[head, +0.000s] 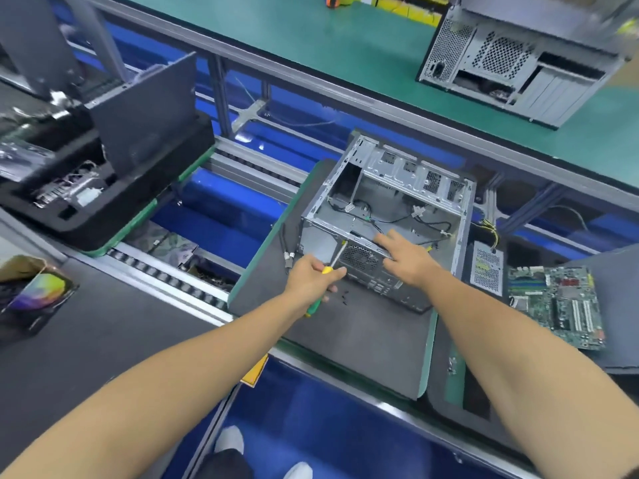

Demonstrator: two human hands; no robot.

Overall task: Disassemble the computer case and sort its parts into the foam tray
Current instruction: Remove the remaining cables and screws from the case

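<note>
An open grey computer case [397, 188] lies on a dark mat [359, 337] at mid-frame, with loose cables inside. My left hand [313, 276] grips a yellow and green screwdriver [326, 271], whose shaft points up at the case's near left edge. Fingers straight, my right hand [403, 255] rests flat on the near top edge of the case. A black foam tray [90, 216] holding parts sits to the far left, and a dark panel [145, 115] stands upright in it. A few small black screws [344, 296] lie on the mat below my left hand.
A green motherboard [556, 305] and a perforated power supply [487, 271] lie right of the case. A second computer case [515, 57] stands on the green bench at the back right. Roller rails and blue bins run between the stations. A colourful box [41, 292] sits at the left.
</note>
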